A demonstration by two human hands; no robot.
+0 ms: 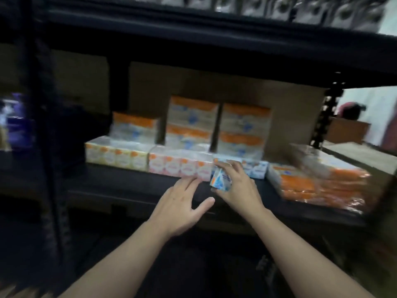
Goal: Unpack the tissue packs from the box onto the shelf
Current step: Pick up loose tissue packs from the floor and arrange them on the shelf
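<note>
Placement of one pack in the front row of the shelf (129, 182). From the left stand the yellow packs (117, 157) and the pink packs (180, 167). The left hand (182, 203) is flat and spread, with its fingertips at the pink row's front. The right hand (238, 189) pinches a tilted small blue pack (221, 180) just before the blue row (255, 166). The pack likely wants squaring upright, label outward, then sliding in while the left hand steadies its neighbours. Orange bundles (318, 184) lie far right.

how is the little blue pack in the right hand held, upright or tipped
Tipped: the right hand grips the blue pack at a slant, one corner pointing up. Blur hides whether it touches the shelf.
</note>
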